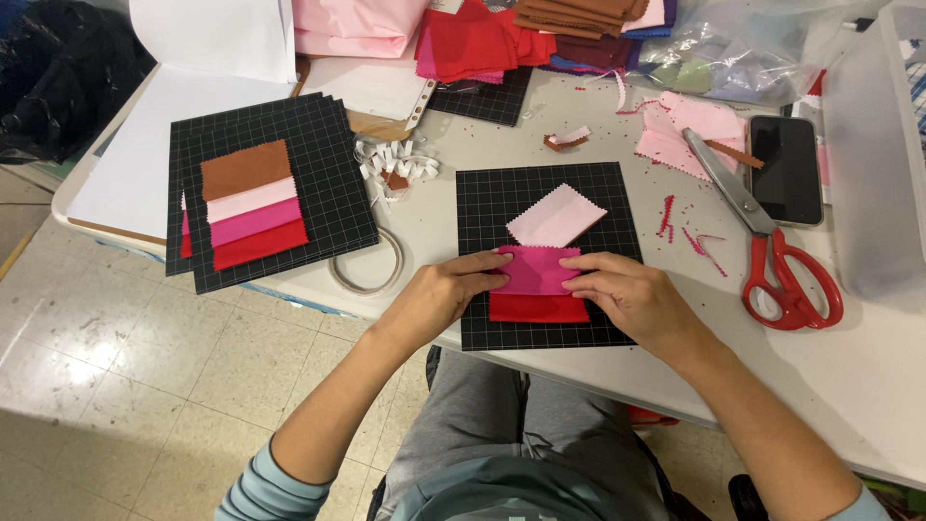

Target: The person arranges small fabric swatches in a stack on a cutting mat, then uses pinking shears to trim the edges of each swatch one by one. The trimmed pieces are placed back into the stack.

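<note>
My left hand (446,291) and my right hand (632,294) press the two side edges of a magenta fabric swatch (536,270) onto a black gridded card (482,198) at the table's front edge. The magenta swatch overlaps a red swatch (537,309) just below it. A pale pink swatch (557,215) lies loose and tilted on the card above them, untouched by either hand.
A stack of black cards (328,164) with brown, pale pink, magenta and red swatches lies at left. A tape ring (367,260) sits beside it. Red-handled pinking shears (772,251), a phone (785,169) and pink scraps lie right. Fabric piles line the back.
</note>
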